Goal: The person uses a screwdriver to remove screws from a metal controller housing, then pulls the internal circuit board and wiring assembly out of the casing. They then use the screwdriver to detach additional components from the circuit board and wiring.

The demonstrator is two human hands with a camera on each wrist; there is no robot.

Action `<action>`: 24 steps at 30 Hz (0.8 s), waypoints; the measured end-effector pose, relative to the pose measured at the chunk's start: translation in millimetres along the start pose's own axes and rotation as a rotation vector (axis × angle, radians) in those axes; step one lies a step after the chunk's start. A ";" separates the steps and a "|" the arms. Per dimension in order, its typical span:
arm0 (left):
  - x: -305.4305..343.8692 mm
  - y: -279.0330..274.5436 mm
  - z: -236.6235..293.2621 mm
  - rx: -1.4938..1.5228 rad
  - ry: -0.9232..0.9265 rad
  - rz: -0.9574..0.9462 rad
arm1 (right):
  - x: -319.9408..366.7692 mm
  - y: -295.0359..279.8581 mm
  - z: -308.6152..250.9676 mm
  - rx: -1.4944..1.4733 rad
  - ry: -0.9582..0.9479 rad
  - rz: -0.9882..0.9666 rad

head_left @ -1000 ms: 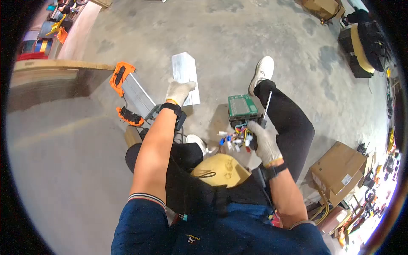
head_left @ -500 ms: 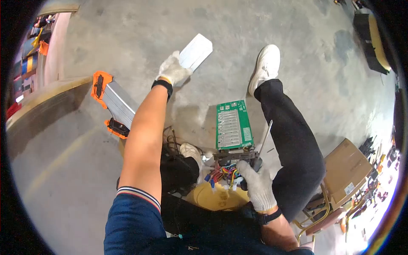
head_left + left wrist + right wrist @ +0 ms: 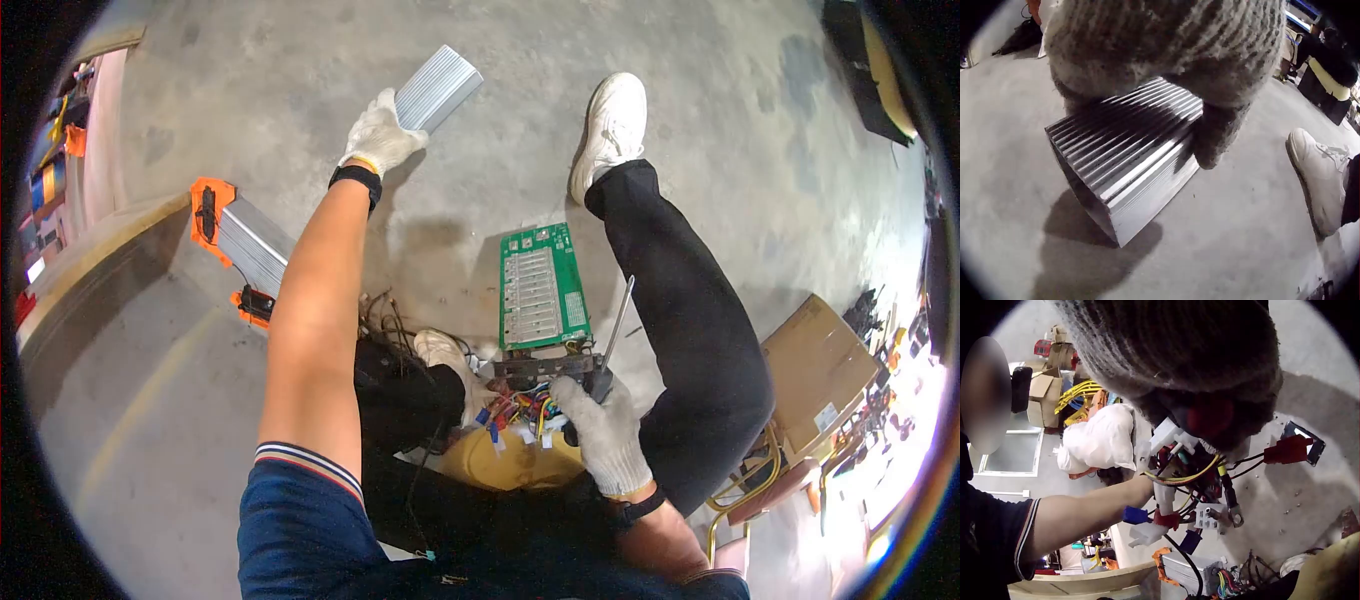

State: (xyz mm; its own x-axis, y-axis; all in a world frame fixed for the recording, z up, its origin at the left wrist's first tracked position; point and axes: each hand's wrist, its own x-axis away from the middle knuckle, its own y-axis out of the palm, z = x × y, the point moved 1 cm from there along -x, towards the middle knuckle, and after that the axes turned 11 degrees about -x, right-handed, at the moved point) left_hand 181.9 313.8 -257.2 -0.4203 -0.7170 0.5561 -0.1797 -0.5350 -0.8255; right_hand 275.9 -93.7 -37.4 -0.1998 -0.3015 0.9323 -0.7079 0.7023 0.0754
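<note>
My gloved left hand grips a ribbed, hollow aluminium housing out over the concrete floor. In the left wrist view, the fingers straddle the housing, and one end of it is open. My gloved right hand holds a screwdriver, its shaft pointing up and away. Right beside that hand is a green circuit board with a dark end bracket. A bundle of coloured wires with white, blue and red connectors hangs from the bracket end, just below the glove.
Another aluminium unit with orange end covers stands at the left by a wooden edge. White shoes are planted on either side of the board. A yellow surface lies below the wires. To the right is a cardboard box.
My left hand has moved forward and left, turning the housing so its far end points up and right. The board now shows more of its face; the right hand keeps hold of the screwdriver.
</note>
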 end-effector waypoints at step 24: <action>337.9 -91.4 50.8 0.460 0.211 -0.005 | 27.3 -17.0 -0.6 -0.277 -0.302 -0.431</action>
State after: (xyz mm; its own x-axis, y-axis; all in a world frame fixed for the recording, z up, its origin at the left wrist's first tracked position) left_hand 101.5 97.8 11.1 -0.5996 -0.6336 0.4889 0.2082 -0.7133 -0.6692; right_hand 282.8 -113.5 -13.0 -0.1463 -0.7382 0.6585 -0.5728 0.6060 0.5520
